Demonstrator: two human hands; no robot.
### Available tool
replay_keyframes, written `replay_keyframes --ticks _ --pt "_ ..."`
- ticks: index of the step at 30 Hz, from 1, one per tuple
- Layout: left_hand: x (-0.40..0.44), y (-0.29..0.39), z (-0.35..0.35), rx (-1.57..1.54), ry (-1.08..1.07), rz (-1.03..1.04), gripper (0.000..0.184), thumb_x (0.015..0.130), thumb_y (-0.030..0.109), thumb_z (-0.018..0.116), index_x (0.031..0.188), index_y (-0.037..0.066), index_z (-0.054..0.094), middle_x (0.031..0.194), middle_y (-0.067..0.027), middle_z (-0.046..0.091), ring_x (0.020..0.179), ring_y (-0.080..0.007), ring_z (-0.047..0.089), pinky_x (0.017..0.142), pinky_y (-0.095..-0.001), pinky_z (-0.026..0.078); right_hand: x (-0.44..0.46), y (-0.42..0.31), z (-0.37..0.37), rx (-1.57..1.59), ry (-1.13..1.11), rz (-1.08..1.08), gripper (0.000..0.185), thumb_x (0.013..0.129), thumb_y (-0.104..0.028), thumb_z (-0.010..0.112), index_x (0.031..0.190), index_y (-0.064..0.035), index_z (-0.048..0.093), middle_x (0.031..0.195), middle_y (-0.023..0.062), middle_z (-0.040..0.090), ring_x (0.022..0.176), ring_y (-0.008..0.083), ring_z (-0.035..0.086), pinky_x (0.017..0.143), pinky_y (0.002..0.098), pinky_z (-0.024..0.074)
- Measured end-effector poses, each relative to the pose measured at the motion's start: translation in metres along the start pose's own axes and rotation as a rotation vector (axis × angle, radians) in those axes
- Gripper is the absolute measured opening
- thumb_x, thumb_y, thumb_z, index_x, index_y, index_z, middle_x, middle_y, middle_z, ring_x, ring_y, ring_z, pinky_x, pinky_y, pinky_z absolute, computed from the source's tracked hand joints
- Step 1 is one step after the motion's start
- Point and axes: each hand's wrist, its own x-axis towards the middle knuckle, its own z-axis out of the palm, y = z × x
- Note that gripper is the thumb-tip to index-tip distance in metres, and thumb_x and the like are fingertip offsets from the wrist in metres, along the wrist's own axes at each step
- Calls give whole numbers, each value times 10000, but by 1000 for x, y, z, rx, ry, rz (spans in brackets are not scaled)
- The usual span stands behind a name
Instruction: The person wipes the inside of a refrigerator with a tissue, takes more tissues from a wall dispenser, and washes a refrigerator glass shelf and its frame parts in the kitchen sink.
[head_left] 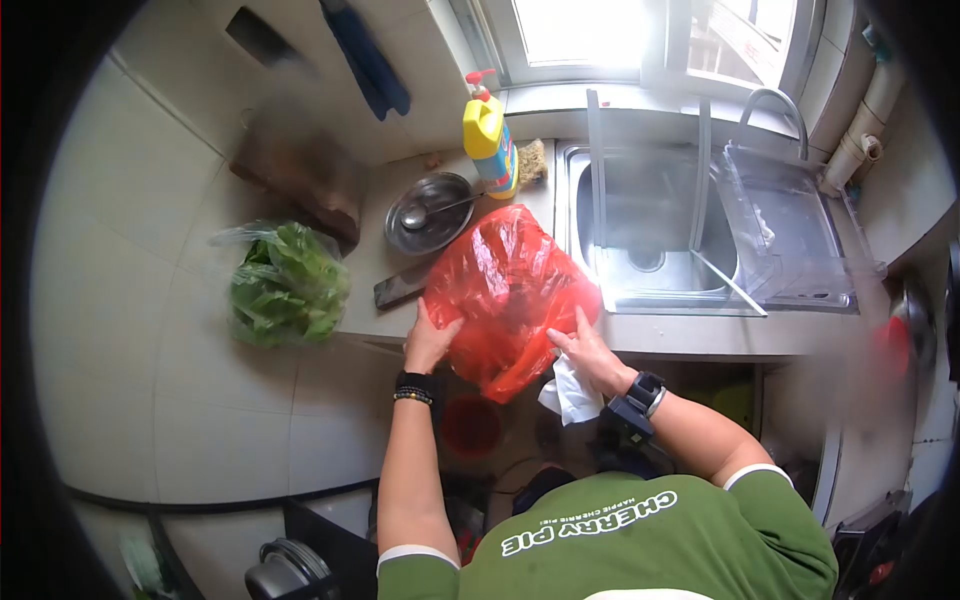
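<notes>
Red plastic bag [510, 290], bulky and crinkled, held between 2 hands at the front of the worktop [660, 335], just left of the sink [568, 210]. Had the left hand [428, 338] half closed on the left side of the bag, with the thumb laid over the plastic and the other fingers mostly hidden. Had the right hand [588, 352] partly curled at the lower right side, with fingertips against the plastic and a white tissue [573, 390] caught beneath, hanging down. Could not make out the contents through the red plastic.

Wore dark bands on the left wrist, a black device [632, 418] on the right, and a green shirt [640, 540] with white lettering.

Saw a steel bowl [450, 190] beyond the bag, toward the left, with a spoon [413, 215] resting in it. Found a dark flat bar [400, 288] partly hidden by the bag. Noted a yellow bottle [490, 140] with a red pump, upright behind the bag, and a sponge [532, 160] just beside it. Saw a clear plastic rack [790, 230] at the right of the sink and a window [580, 35] behind. Spotted leafy greens [285, 285] in a clear bag near the worktop's left end, well apart from the left hand, and a shadowed red basin [470, 425] below.
</notes>
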Motion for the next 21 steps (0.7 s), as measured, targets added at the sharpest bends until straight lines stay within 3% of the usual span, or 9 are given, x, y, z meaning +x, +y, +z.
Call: replay_keyframes --ticks 1,2,5,11,12,14,17,18,21 --pt "-4 7 2 -15 -57 -22 936 701 454 706 1379 0 247 1225 -228 524 1113 -357 522 916 -396 425 1 -3 3 37 -14 13 855 889 -297 583 1411 58 6 961 137 580 817 157 542 700 257 453" --pt "-4 3 8 -54 35 12 734 702 397 692 1274 15 435 1039 -174 639 962 -338 607 815 -404 468 2 -8 4 2 -25 92 810 882 -276 592 1403 66 74 1021 132 563 825 148 530 700 250 447" --pt "2 2 9 -140 -99 -64 462 710 326 659 1043 9 609 916 -166 667 885 -342 625 759 -413 474 9 -9 20 82 4 -47 693 883 -218 587 1360 78 182 1081 137 541 868 153 537 719 260 453" --pt "16 3 2 -368 -10 -64 267 738 221 594 879 4 659 733 -141 660 713 -214 639 665 -356 477 39 40 36 281 148 -45 560 886 -135 567 1311 35 245 1106 147 536 954 178 548 765 299 468" --pt "18 -1 4 -388 -33 -54 228 773 171 570 881 -12 651 717 -88 648 665 -139 599 617 -306 467 34 32 37 317 139 -14 648 869 -147 591 1341 39 189 1087 145 552 932 174 557 759 300 471" --pt "17 5 -3 -640 -123 -151 204 819 130 540 934 -12 630 791 -46 636 688 -119 595 625 -280 478 14 0 38 387 123 49 827 833 -169 637 1401 45 76 1048 140 582 888 165 574 746 303 478" --pt "26 -3 -6 -863 -182 -206 197 879 133 519 1023 13 578 882 -29 621 747 -103 592 681 -266 495 -7 2 37 54 254 -59 868 828 -177 645 1422 2 37 947 110 592 777 157 573 679 299 476" --pt "26 2 -11 -866 -170 -207 211 886 143 517 1044 13 568 906 -37 622 775 -110 595 703 -272 497 -11 11 34 -317 331 -253 860 814 -186 659 1419 -2 76 910 106 576 732 188 575 661 292 474" --pt "25 19 -22 -977 -160 -198 246 890 166 517 1068 1 554 928 -49 605 805 -115 576 699 -273 479 -41 -35 33 -988 249 -508 655 762 -158 672 1346 -147 376 1121 127 521 758 285 602 650 338 506"
